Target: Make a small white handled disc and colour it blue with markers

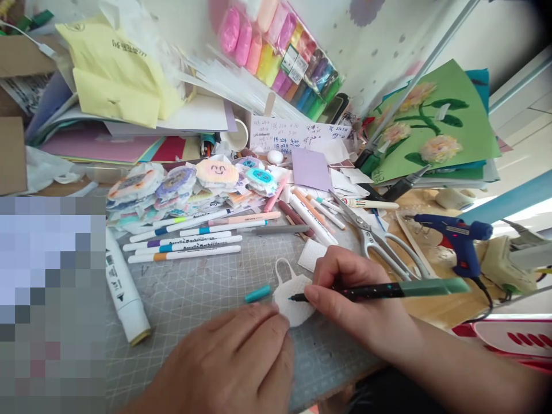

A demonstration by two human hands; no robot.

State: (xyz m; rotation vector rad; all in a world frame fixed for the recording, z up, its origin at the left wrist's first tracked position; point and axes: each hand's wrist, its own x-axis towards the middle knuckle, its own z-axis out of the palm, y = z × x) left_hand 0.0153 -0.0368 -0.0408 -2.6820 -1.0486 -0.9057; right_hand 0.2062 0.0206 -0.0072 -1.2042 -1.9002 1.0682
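My right hand [362, 305] grips a marker pen [379, 290] with a black speckled front and a green rear end. Its tip touches a small white quilted-paper cutout [297, 313] with a thin loop at the top. From the other side, my left hand [245, 351] holds the cutout's lower left edge down, its fingers together and bent; the thumb is hidden. A teal pen cap [257, 294] lies just left of the cutout on the grey cutting mat [181, 296]. Behind the right hand is a small white quilted piece [311, 255].
Several acrylic markers [185, 249] lie beyond my hands, with piled decorated paper cutouts [218, 172] behind them. Silver scissors [379, 241] and a blue glue gun [459, 236] rest to the right. A thick white marker [127, 296] is at left. Packaged coloured clay [297, 57] stands at the back.
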